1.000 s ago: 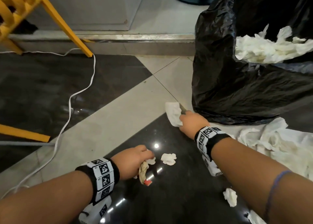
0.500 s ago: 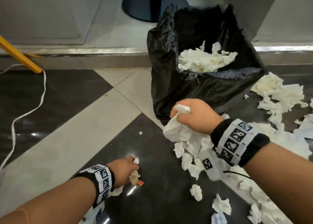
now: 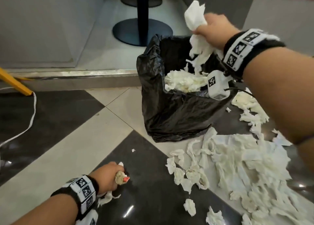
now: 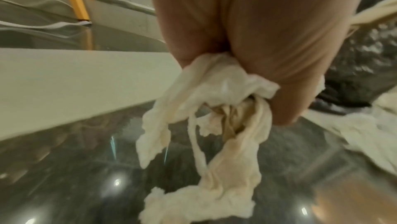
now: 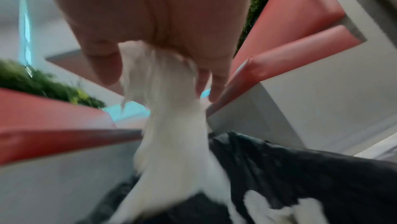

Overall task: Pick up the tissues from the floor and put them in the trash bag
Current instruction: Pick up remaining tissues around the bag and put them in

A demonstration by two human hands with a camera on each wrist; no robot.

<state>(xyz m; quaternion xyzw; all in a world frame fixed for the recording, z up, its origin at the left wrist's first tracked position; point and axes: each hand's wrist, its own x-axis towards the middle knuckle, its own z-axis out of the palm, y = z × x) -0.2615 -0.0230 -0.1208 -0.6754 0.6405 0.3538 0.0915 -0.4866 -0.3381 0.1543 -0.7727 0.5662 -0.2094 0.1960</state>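
My right hand (image 3: 209,26) is raised over the open black trash bag (image 3: 178,114) and grips a bunch of white tissues (image 3: 195,17) that trail down into its mouth. In the right wrist view the fingers (image 5: 103,67) curl around the hanging tissue (image 5: 171,125) above the bag (image 5: 300,176). White tissues (image 3: 183,81) lie inside the bag. My left hand (image 3: 108,177) stays low over the dark floor tile and holds a crumpled stained tissue wad (image 3: 119,179); the left wrist view shows the wad (image 4: 214,117) dangling from the fist. Many tissues (image 3: 237,170) cover the floor at right.
A white cable (image 3: 32,115) runs across the floor at left beside a yellow frame leg (image 3: 15,82). A dark round table base (image 3: 141,30) with its pole stands on the raised step behind the bag. Red seats (image 5: 290,32) appear in the right wrist view.
My right hand has risen from the floor in front of the bag to above its mouth, carrying the tissues. My left hand has stayed low with its wad.
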